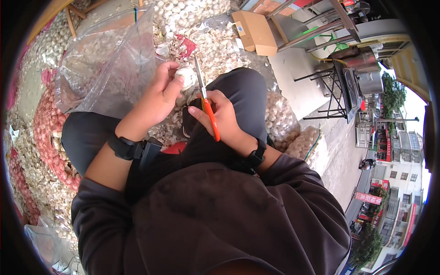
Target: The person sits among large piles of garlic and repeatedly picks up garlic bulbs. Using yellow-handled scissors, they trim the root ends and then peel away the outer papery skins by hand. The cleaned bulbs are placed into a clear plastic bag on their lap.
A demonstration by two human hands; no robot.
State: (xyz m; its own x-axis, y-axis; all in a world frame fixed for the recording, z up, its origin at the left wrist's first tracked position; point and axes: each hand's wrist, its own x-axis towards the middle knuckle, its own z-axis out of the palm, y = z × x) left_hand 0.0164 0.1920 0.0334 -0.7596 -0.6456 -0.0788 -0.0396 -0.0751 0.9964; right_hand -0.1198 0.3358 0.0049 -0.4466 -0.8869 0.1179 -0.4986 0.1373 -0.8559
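Garlic bulb (187,75), papery white, left hand (160,94), orange-handled scissors (206,101), right hand (222,117)

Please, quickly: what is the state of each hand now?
Left hand: closed on a garlic bulb.
Right hand: closed on orange-handled scissors.

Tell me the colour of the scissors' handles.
Orange, on the scissors held in the right hand; seen in the head view.

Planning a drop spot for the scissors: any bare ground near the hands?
Bare concrete lies to the right, between the cardboard box and the metal stand. The rest is crowded: garlic heaps ahead, red net sacks left, plastic bag beside the left hand.
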